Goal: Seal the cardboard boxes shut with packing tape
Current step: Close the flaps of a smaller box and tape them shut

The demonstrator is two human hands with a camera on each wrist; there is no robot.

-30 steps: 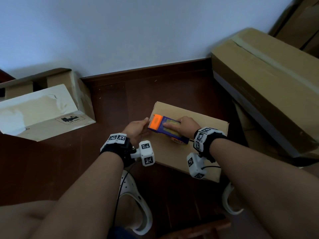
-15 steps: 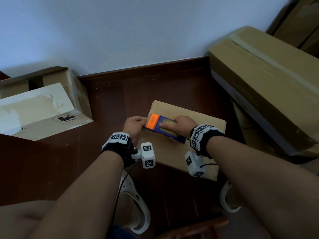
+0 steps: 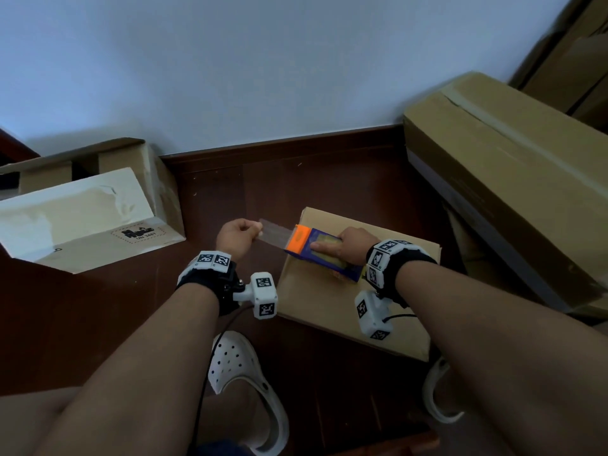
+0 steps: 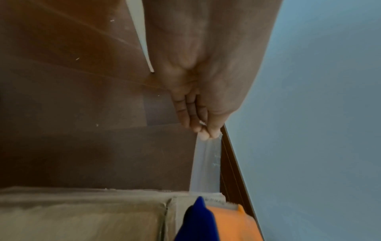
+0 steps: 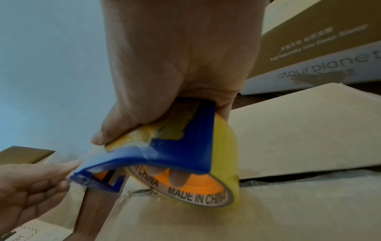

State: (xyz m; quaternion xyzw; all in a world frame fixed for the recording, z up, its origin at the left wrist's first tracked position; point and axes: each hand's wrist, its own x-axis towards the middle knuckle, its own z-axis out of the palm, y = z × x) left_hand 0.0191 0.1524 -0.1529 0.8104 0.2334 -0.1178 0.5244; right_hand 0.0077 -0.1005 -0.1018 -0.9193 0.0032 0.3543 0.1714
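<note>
Crouching over a small flat brown cardboard box (image 3: 358, 291) on the dark wooden floor (image 3: 98, 324), a person is working a strip of tape loose. The right hand (image 3: 357, 245) is wrapping around a blue plastic tape dispenser with an orange front (image 3: 316, 251), its fingers curling through the orange core while the thumb is lying along the blue top; it is pressing the dispenser down onto the far left part of the box lid. In the right wrist view the yellowish roll of packing tape (image 5: 224, 163) is sitting inside the blue shell, its rim touching the cardboard beside the seam between the flaps.

The left hand (image 3: 237, 240) is hovering just left of the box, above the floor, pinching the free end of a clear strip of tape (image 3: 274, 233) between thumb and fingertips (image 4: 204, 135). That strip is stretching taut from the pinch to the orange mouth of the dispenser, bridging the gap past the box's left edge.

Lying further left is a pale cardboard box with a printed label (image 3: 82, 222), with an open brown carton (image 3: 82, 159) behind it against the white wall (image 3: 263, 60). On the right a long brown cardboard box with a taped seam (image 3: 510, 179) is leaning at an angle. Nearer, the person's feet are showing in white perforated clogs (image 3: 243, 383).
</note>
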